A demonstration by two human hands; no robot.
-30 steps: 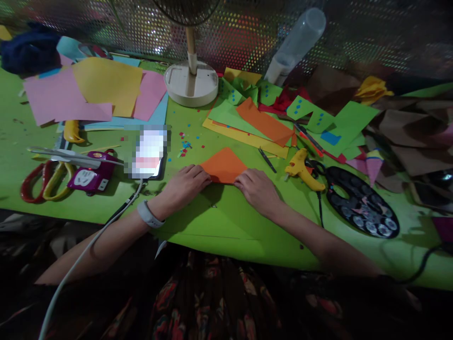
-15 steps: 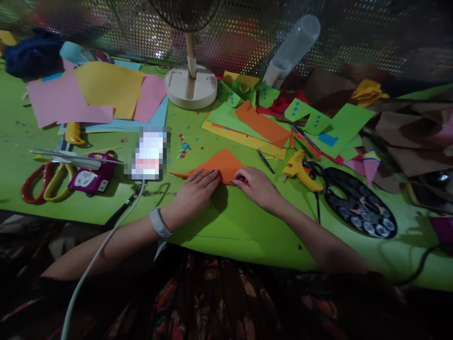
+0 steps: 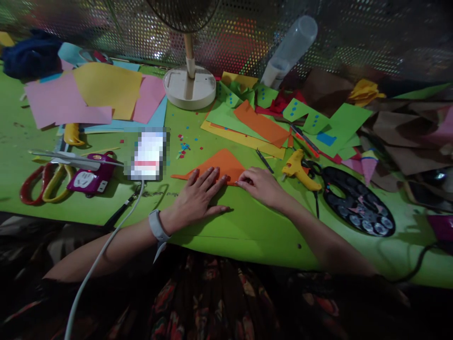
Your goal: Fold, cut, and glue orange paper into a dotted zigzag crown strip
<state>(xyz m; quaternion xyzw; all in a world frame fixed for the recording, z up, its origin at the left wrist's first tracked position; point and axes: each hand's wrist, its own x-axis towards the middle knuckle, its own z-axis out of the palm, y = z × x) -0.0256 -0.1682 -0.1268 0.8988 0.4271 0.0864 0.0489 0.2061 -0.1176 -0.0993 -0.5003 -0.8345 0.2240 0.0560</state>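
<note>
A folded piece of orange paper (image 3: 226, 163), peaked at its far side and tapering to a strip at the left, lies on the green table (image 3: 226, 236). My left hand (image 3: 198, 196) lies flat with spread fingers, their tips pressing on the paper's near left part. My right hand (image 3: 262, 188) pinches the paper's near right edge between thumb and curled fingers. Close to the right hand are black tweezers (image 3: 265, 160) and a yellow glue gun (image 3: 300, 171). Left of the left hand lies a lit, blurred phone (image 3: 148, 155) with a white cable.
Red and yellow-handled scissors (image 3: 33, 183) and a purple power adapter (image 3: 91, 174) lie at left. Pink, yellow and blue sheets (image 3: 106, 89) sit behind them. A fan base (image 3: 190, 87) stands at the back. Green paper cutouts (image 3: 304, 113) and a black palette (image 3: 359, 200) are at right.
My left hand's fingers have spread apart and its thumb has come out toward me, flattening on the paper. The right hand keeps its pinch almost in place.
</note>
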